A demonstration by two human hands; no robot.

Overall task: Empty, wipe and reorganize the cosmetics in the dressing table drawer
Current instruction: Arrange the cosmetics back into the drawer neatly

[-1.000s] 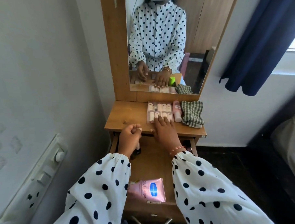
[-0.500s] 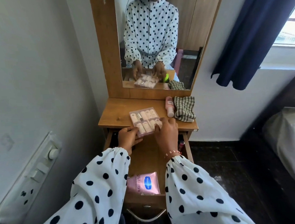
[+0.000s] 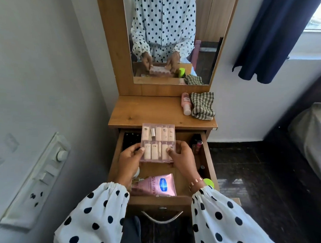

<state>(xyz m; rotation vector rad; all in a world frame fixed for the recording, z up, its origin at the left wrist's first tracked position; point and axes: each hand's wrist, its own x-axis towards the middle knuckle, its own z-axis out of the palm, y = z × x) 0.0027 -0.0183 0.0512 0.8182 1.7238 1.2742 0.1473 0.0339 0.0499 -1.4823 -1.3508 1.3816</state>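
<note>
A clear pink case of small cream cosmetic tubes [image 3: 158, 141] hangs over the open wooden drawer [image 3: 159, 201]. My left hand [image 3: 129, 161] grips its near left corner and my right hand [image 3: 183, 158] grips its near right corner. In the drawer's front lies a pink lotion tube [image 3: 155, 185] with a blue logo. Small dark items [image 3: 197, 144] stand along the drawer's right side, and a green cap [image 3: 208, 181] shows by my right wrist. On the table top [image 3: 146, 112] lie a pink bottle [image 3: 185, 103] and a checked cloth [image 3: 202, 105].
The mirror [image 3: 170, 38] stands behind the table top. A wall with a switch panel [image 3: 39, 180] is close on the left. Dark floor [image 3: 259, 181] and a bed edge [image 3: 314, 133] lie to the right, under a navy curtain [image 3: 273, 33].
Both hands have lifted the case of tubes off the table top and brought it toward me, over the open drawer. The camera has tilted down.
</note>
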